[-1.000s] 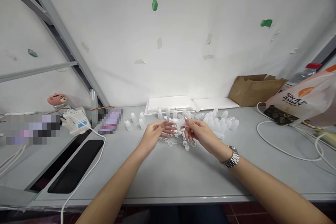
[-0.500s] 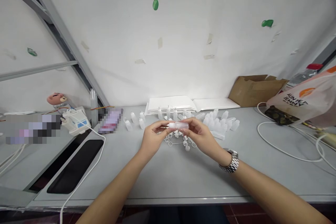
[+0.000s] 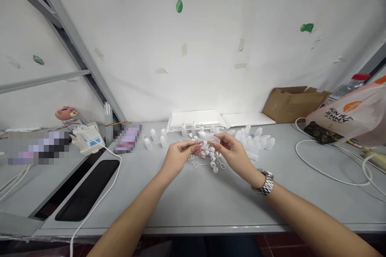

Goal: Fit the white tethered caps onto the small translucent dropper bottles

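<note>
My right hand (image 3: 232,150) holds a small translucent plastic dropper bottle (image 3: 208,137) in its fingers, lying roughly sideways with its narrow end to the left. My left hand (image 3: 181,156) is closed in a pinch, and a small white cap (image 3: 205,143) shows at its fingertips, just below the bottle and close to my right thumb. Below and between both hands lies a pile of white caps with ring straps (image 3: 213,164), partly hidden by the fingers. Several upright capped bottles (image 3: 153,134) stand behind and left of my left hand.
A heap of translucent bottles (image 3: 253,141) lies right of my right hand. White flat packs (image 3: 196,117) and a cardboard box (image 3: 295,104) stand along the wall. At the far right are a plastic bag (image 3: 346,108) and a looped white cable (image 3: 319,180); a black pad (image 3: 87,190) lies left.
The bottle, earlier held level between both hands, is now in my right hand, slightly higher and tilted. My left fingers have moved off it to a white cap below.
</note>
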### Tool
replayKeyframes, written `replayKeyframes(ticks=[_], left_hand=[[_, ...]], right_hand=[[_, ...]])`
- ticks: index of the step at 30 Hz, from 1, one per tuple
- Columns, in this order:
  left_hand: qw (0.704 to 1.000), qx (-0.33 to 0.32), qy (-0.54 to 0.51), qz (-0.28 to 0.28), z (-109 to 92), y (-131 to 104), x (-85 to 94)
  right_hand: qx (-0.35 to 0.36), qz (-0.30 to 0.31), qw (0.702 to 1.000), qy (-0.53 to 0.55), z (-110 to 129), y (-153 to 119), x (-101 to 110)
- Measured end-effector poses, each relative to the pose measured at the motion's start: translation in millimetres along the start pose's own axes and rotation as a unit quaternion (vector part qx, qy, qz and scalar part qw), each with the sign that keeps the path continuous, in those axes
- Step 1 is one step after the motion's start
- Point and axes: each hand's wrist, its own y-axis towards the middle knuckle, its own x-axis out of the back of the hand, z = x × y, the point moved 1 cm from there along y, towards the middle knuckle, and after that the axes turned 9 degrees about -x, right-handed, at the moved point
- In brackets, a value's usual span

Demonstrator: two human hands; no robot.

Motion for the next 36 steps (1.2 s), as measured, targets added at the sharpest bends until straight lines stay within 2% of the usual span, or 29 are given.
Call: replayKeyframes(ticks=[4,9,18,24,36], left_hand=[[0.994,0.004,-0.077,-0.073,-1.1,2.1,7.4],[0.98,-0.04,-0.141,-0.134,-4.0,3.7,13.5],[0.981,-0.047,-0.175,-0.07,-12.0,2.2,13.7],[0.982,-0.024,-0.184,-0.025,-6.3,2.5,11.1],[0.977,-0.012,-0.214,-0.018,-2.1,3.9,11.2]], right_hand=[[0.001,-0.013,1.0,0.014,1.7,1.2,1.2],[0.028,-0.032,0.999,-0.022,2.3,-3.1,-0.5],[0.089,-0.043,0.993,-0.064,6.2,-9.7,-1.2],[0.103,-0.023,0.992,-0.075,8.2,-13.4,-3.5],[0.118,-0.038,0.987,-0.101,10.0,-14.6,-2.8]])
